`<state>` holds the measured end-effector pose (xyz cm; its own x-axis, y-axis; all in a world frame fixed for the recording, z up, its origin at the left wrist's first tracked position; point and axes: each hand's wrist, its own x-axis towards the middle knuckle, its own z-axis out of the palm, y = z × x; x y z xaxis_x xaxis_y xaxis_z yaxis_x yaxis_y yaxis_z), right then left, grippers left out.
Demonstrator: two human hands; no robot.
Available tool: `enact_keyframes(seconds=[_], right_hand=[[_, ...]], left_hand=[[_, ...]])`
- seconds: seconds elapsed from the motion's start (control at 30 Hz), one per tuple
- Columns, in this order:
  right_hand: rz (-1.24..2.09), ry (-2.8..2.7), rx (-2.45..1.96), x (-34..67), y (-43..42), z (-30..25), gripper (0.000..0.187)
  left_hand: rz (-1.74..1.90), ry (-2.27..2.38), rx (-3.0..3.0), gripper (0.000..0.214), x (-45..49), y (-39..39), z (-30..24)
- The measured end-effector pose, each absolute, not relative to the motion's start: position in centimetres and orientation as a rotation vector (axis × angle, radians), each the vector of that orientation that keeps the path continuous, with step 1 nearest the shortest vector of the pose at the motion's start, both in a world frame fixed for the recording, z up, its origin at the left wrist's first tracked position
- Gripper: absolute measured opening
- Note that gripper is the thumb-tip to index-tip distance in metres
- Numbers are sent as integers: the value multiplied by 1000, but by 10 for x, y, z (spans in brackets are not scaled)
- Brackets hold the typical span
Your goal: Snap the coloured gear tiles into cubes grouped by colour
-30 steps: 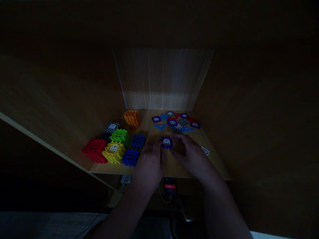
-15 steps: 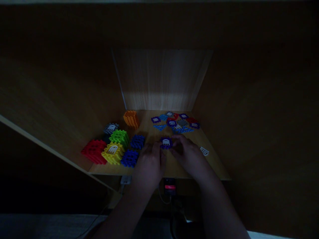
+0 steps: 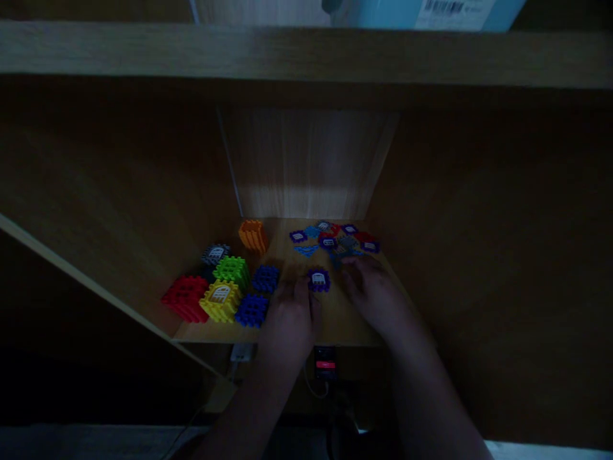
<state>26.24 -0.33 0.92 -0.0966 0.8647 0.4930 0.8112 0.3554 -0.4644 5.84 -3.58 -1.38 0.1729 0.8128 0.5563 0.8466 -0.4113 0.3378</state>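
Working around purple window tile (image 3: 319,280), lying flat on shelf board (image 3: 338,326), just right of blue stack (image 3: 265,278). Likely at steadying step, with flat blue piece (image 3: 336,260) just beyond. For any pickup there, need low edge pinch. Keeping left hand (image 3: 290,313) at tile's left edge, fingers curled; cannot tell if gripping. Holding right hand (image 3: 373,287) angled inward, thumb and index parted, nothing visibly pinched; contact with blue piece unclear.

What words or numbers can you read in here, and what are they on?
No words or numbers can be read.
White label on the light-blue box: there's a barcode, but the print is too blurred.
Dark device with a red band: any writing is too small.
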Motion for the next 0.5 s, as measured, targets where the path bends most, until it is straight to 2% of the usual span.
enact_keyframes(seconds=[0.2, 0.43, 0.5], right_hand=[[-102, -2178, -1821, 245, 54, 37, 48], [-69, -2139, -2041, 223, 106, 35, 52], [-66, -2122, -2039, 224, 110, 32, 48]], left_hand=[[-1067, -1663, -2422, 26, 58, -36, -14], [-1047, -1740, -2461, 27, 58, -39, -5], [-1052, -1743, -2467, 29, 58, -39, -6]])
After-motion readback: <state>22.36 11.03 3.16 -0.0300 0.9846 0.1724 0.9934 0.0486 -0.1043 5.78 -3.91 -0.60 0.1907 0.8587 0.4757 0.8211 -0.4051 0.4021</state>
